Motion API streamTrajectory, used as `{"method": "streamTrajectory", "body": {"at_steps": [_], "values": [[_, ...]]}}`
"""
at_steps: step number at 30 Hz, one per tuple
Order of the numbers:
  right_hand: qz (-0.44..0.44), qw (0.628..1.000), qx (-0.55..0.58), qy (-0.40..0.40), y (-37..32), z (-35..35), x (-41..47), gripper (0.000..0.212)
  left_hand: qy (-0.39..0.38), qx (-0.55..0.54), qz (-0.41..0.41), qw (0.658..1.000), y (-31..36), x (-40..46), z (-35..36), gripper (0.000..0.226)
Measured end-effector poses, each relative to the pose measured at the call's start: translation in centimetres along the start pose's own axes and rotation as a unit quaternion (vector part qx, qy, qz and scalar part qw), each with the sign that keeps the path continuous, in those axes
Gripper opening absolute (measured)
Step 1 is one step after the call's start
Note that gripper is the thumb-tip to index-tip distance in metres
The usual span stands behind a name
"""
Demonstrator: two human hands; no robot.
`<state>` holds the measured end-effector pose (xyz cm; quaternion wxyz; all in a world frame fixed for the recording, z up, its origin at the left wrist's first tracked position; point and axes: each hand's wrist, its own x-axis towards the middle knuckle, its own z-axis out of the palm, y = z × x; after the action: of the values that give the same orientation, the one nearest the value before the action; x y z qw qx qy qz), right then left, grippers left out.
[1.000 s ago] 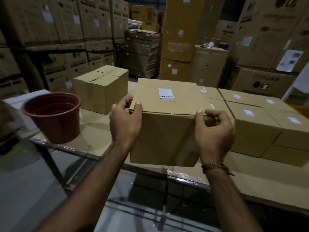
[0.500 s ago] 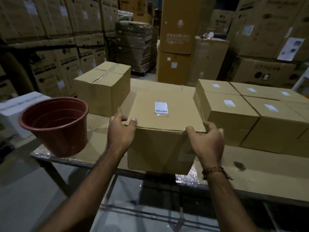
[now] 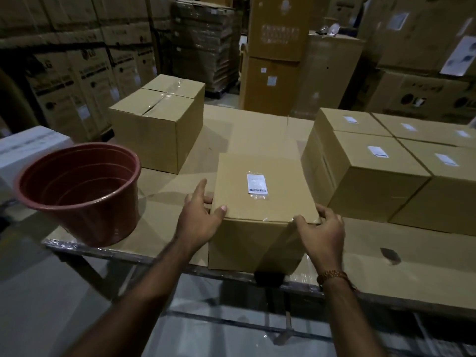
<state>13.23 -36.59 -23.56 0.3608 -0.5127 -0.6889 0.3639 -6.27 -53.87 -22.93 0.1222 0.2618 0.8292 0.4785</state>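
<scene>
Cardboard box (image 3: 262, 202) sits at the near edge of the table (image 3: 412, 256), about midway along it, seen from the head camera looking down. It is sealed with clear tape and carries a small white barcode label (image 3: 256, 183) on its top face. Both hands have hold of it at its near upper corners.

The left hand (image 3: 201, 220) clasps the near-left corner, with the thumb laid over the top face and the fingers reaching along the left side. The right hand (image 3: 322, 235) clasps the near-right corner, with the thumb on the near top edge and the fingers curled round onto the right side. A beaded bracelet (image 3: 332, 275) circles the right wrist. Whether the box bears its full weight on the table cannot be told.

Left of the box, near the table's left end, stands a red plastic pot (image 3: 79, 191), upright, with its mouth open to the camera and apart from the left hand. Farther back on the left is a larger taped carton (image 3: 159, 124), well clear of the held box. To the right lies a block of labelled cartons (image 3: 373, 176), packed side by side, with the nearest just beside the held box's right side. A white box (image 3: 28, 148) shows at the far left, beyond the pot. Tall stacked cartons (image 3: 273, 73) fill the dim background behind the table.
</scene>
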Motion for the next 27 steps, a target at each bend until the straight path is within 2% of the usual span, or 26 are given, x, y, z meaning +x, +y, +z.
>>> {"method": "streamTrajectory", "body": {"at_steps": [3, 7, 9, 11, 13, 15, 18, 21, 24, 27], "values": [[0.010, 0.999, 0.003, 0.031, 0.7, 0.5, -0.1, 0.057, -0.015, 0.022, 0.009, 1.000, 0.0, 0.9, 0.4, 0.070], [0.015, 0.998, -0.030, 0.057, 0.2, 1.2, 0.3, 0.045, -0.013, 0.066, 0.013, 0.998, 1.2, 1.9, 1.2, 0.072], [-0.028, 0.992, -0.091, 0.079, -0.7, 1.6, 1.1, 0.047, 0.014, 0.094, 0.063, 0.993, 2.1, 2.5, 1.9, 0.071], [-0.112, 0.979, -0.140, 0.096, -1.8, 2.2, 2.2, 0.042, 0.012, 0.113, 0.098, 0.989, 3.0, 3.5, 2.7, 0.067], [-0.182, 0.970, -0.145, 0.075, -2.8, 3.0, 3.7, 0.029, -0.008, 0.132, 0.113, 0.985, 3.6, 4.7, 3.7, 0.064], [-0.216, 0.966, -0.139, 0.028, -3.5, 4.3, 5.5, 0.021, -0.024, 0.157, 0.117, 0.980, 3.9, 5.8, 4.6, 0.067], [-0.244, 0.955, -0.149, -0.079, -4.5, 6.3, 8.0, 0.028, -0.048, 0.235, 0.117, 0.964, 3.6, 6.3, 5.8, 0.081], [-0.261, 0.935, -0.173, -0.167, -5.4, 8.1, 9.4, 0.032, -0.050, 0.297, 0.113, 0.947, 3.0, 6.3, 6.2, 0.083], [-0.274, 0.924, -0.217, -0.158, -5.6, 9.5, 9.5, 0.019, -0.040, 0.303, 0.109, 0.946, 2.8, 6.2, 6.1, 0.088], [-0.277, 0.931, -0.210, -0.108, -4.9, 10.0, 9.0, 0.019, -0.049, 0.303, 0.118, 0.944, 2.9, 5.9, 6.1, 0.087]]}}
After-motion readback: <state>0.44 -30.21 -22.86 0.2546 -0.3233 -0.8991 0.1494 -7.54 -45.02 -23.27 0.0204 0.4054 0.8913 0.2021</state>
